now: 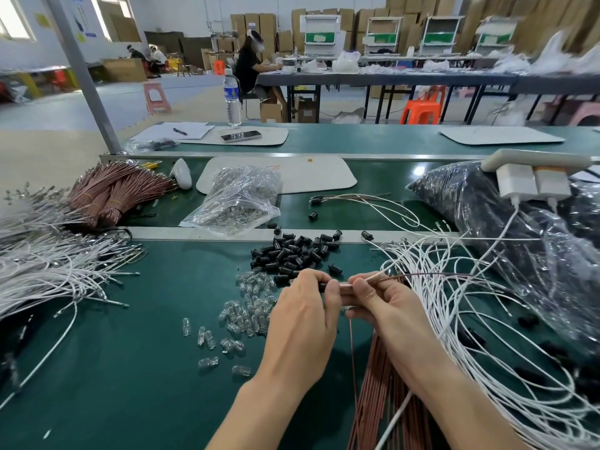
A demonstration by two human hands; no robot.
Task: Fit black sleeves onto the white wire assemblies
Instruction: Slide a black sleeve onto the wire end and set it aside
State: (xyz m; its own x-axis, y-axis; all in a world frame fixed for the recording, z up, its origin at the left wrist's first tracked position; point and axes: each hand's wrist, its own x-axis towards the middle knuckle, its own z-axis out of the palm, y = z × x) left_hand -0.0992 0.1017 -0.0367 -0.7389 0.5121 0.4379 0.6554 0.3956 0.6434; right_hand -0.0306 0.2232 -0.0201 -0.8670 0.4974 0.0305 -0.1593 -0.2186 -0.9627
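A black sleeve (321, 287) sits in the curled fingers of the left hand (302, 306), which pinches it just above the green table (146, 352), near the middle of the view. The right hand (386, 303) meets it from the right, thumb and forefinger pinched on a wire end. From that pinch a white wire (375, 276) and a thin brown wire (428, 274) run off to the right. The fingers cover the joint, so it cannot be told whether the wire end is inside the sleeve.

Just behind the hands lies a sleeve pile (292, 251), with a few strays around it. Clear bulbs (250, 306) are scattered left of the left hand and partly under it. Looped white wires (470, 336) spread over the table to the right of the right hand, and a brown bundle (383, 410) lies under its wrist. A wire heap (48, 271) fills the left edge.

Farther back, a clear bag (237, 199) rests across the metal rail. A dark bag (470, 206) lies at the right. A bottle (232, 99) stands upright on the far belt.
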